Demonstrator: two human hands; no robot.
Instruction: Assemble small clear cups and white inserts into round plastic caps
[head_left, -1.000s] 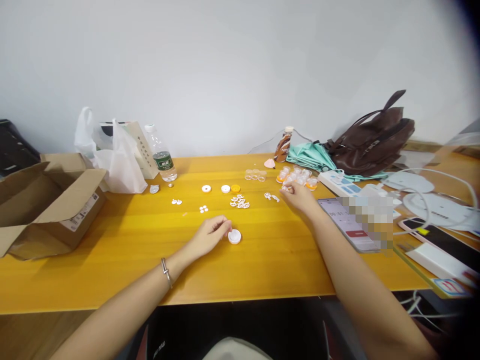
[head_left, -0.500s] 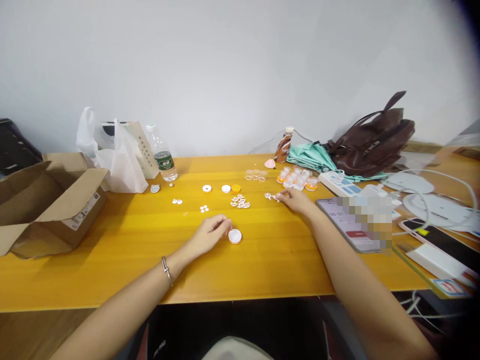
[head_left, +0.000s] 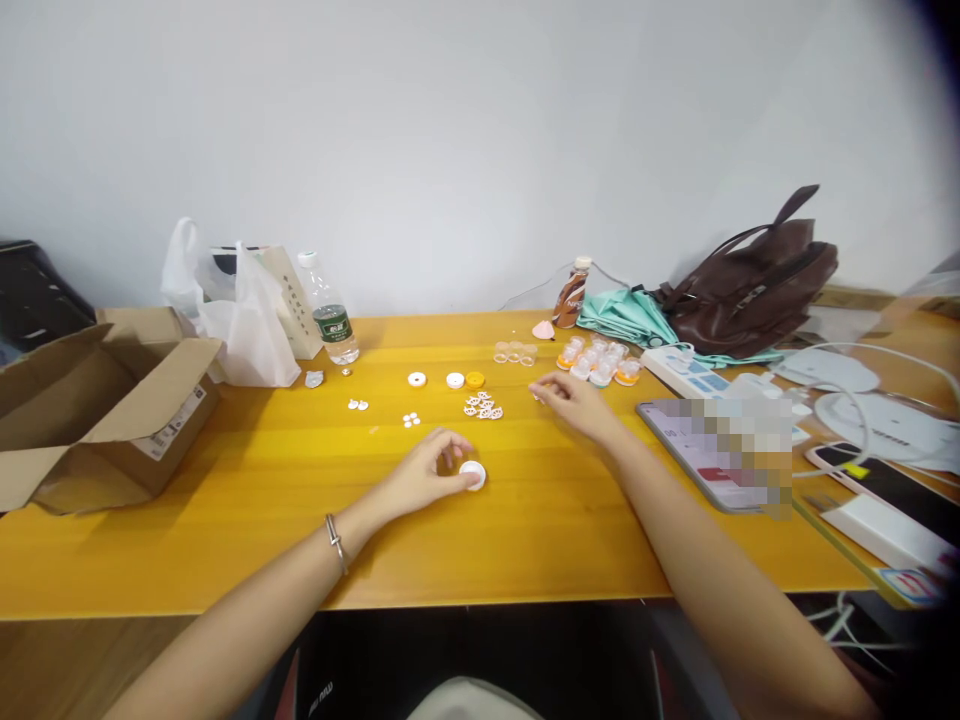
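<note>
Before me on the table a white round plastic cup [head_left: 473, 474] sits upright. My left hand [head_left: 431, 472] is beside it with thumb and fingers apart, the thumb tip against the cup's near left side. Farther right, my right hand [head_left: 574, 402] has its fingertips together in a pinch over a small white plastic piece [head_left: 537, 398], mostly covered by the fingers. Between the hands and a little farther back lies a loose pile of white cut-out pieces [head_left: 481, 405]. Several small white discs [head_left: 411, 420] lie to the left of that pile.
White rings [head_left: 416, 380] and a yellow ring [head_left: 475, 380] lie behind the pile. Clear rings [head_left: 515, 352] and lidded cups [head_left: 598, 360] stand farther back. At left are a cardboard box [head_left: 172, 420] and water bottle [head_left: 334, 325]; at right, a phone [head_left: 675, 440] and power strip [head_left: 682, 372].
My left hand has opened, its thumb moving onto the cup's near side. My right hand has shifted slightly left along the small white pieces, covering them. The view has shifted a little.
</note>
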